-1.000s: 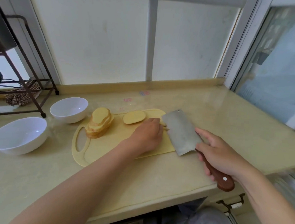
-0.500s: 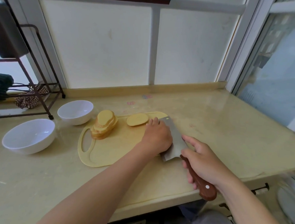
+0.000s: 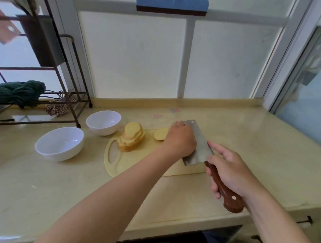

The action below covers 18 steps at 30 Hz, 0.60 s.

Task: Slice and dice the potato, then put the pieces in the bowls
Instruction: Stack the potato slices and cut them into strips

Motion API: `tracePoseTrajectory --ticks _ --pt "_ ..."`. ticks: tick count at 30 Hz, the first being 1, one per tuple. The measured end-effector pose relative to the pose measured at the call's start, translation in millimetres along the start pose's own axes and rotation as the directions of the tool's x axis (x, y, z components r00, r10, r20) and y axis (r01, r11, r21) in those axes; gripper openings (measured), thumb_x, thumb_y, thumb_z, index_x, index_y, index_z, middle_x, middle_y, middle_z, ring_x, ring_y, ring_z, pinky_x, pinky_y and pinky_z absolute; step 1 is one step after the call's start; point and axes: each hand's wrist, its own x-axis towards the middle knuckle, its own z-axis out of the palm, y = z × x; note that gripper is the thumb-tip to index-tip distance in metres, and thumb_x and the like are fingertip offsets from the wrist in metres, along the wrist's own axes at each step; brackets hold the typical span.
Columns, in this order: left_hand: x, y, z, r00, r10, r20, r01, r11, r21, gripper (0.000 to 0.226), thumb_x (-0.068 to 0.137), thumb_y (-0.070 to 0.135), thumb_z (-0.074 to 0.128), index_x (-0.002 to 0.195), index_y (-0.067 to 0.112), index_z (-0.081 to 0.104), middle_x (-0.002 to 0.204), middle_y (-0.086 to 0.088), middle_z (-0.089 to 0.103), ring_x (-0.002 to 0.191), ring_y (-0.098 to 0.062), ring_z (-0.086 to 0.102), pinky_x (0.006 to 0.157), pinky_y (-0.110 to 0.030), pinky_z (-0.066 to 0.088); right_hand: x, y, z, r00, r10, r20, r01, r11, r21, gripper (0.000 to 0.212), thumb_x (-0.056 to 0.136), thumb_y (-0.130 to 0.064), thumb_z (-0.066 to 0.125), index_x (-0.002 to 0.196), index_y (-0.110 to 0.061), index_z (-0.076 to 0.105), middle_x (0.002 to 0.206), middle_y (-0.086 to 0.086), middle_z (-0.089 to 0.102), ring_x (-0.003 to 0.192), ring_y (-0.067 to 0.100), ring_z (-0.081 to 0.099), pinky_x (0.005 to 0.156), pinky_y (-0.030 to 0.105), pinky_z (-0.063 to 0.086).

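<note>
Holding the cleaver (image 3: 199, 147) by its wooden handle, my right grip (image 3: 231, 172) is wrapped round it, the blade edge-down on the board (image 3: 135, 162) with its flat against the knuckles of my left grip (image 3: 181, 138). The left grip lies curled, palm down, on the board; I cannot tell what is under it. One slice (image 3: 160, 134) lies just left of it and a stack (image 3: 131, 138) of potato slices further left, while the near bowl (image 3: 59, 144) and far bowl (image 3: 103, 121) stand on the surface (image 3: 61, 190).

Left hand (image 3: 180, 138) hides slice (image 3: 160, 134) end; what it holds unseen
</note>
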Motion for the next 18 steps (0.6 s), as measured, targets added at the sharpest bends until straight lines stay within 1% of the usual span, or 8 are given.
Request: tracePoseTrajectory --ticks 3,4,5,8,10,13,15,18 --pt "2 -20 -31 0.998 -0.043 -0.040 0.042 0.999 -0.021 0.034 0.097 0.015 0.038 0.116 0.003 0.063 0.123 -0.016 0.055 0.122 -0.031 0.046 0.105 -0.038 0.038 13 -19 21 0.998 -0.030 0.052 0.029 1.000 0.011 0.050 0.102 -0.006 0.048 0.120 -0.052 0.053 0.065 0.007 0.053 0.042 0.025 0.048 0.039 0.032 0.045" --pt "3 -30 -41 0.997 -0.064 -0.049 0.063 0.998 -0.021 0.033 0.096 0.015 0.037 0.112 0.003 0.064 0.121 -0.016 0.056 0.120 -0.031 0.047 0.103 -0.039 0.040 20 -25 30 0.997 -0.039 0.071 0.038 0.999 0.011 0.049 0.102 -0.005 0.047 0.115 -0.052 0.056 0.065 0.007 0.052 0.042 0.024 0.048 0.039 0.031 0.045" --pt "3 -41 -52 0.994 -0.090 -0.062 0.088 0.996 -0.029 0.031 0.096 0.014 0.037 0.107 0.004 0.064 0.119 -0.016 0.058 0.118 -0.031 0.049 0.100 -0.039 0.042 26 -31 40 0.995 -0.046 0.090 0.045 0.999 0.014 0.048 0.102 -0.005 0.047 0.115 -0.051 0.055 0.064 0.006 0.052 0.041 0.024 0.048 0.038 0.031 0.045" --pt "-1 -77 -82 0.982 -0.178 -0.058 0.176 0.984 -0.038 0.019 0.094 0.009 0.038 0.093 0.008 0.057 0.116 -0.017 0.058 0.115 -0.032 0.049 0.092 -0.038 0.044 45 -49 75 0.985 -0.070 0.157 0.068 0.998 0.018 0.051 0.102 -0.005 0.046 0.127 -0.049 0.048 0.067 0.008 0.052 0.041 0.024 0.049 0.038 0.030 0.045" --pt "-4 -104 -99 0.971 -0.230 -0.068 0.230 0.973 -0.006 0.018 0.094 0.007 0.037 0.088 0.010 0.054 0.113 -0.018 0.062 0.110 -0.034 0.053 0.080 -0.034 0.041 56 -60 100 0.974 -0.077 0.211 0.078 0.997 0.008 0.052 0.101 -0.006 0.046 0.136 -0.045 0.049 0.071 0.010 0.053 0.042 0.023 0.050 0.039 0.030 0.045" --pt "-9 -140 -117 0.944 -0.314 -0.101 0.317 0.948 0.013 0.025 0.099 0.012 0.041 0.101 0.002 0.065 0.109 -0.016 0.065 0.093 -0.030 0.057 0.073 -0.031 0.037 72 -71 132 0.964 -0.059 0.260 0.069 0.997 -0.031 0.061 0.101 -0.008 0.047 0.156 -0.032 0.039 0.077 0.012 0.054 0.043 0.021 0.052 0.039 0.029 0.045" --pt "-11 -159 -124 0.934 -0.337 -0.115 0.339 0.941 -0.003 0.027 0.101 0.015 0.042 0.105 0.001 0.065 0.108 -0.017 0.066 0.083 -0.024 0.051 0.072 -0.030 0.037 80 -77 147 0.959 -0.044 0.279 0.063 0.996 -0.059 0.064 0.101 -0.008 0.047 0.160 -0.029 0.034 0.080 0.013 0.055 0.043 0.020 0.053 0.039 0.029 0.046" --pt "-10 -176 -127 0.934 -0.345 -0.096 0.342 0.939 -0.041 0.030 0.103 0.015 0.039 0.105 -0.001 0.064 0.104 -0.017 0.065 0.083 -0.024 0.052 0.072 -0.031 0.039 85 -84 159 0.956 -0.027 0.291 0.057 0.994 -0.096 0.061 0.101 -0.007 0.045 0.157 -0.029 0.038 0.078 0.012 0.054 0.043 0.019 0.052 0.039 0.028 0.045"
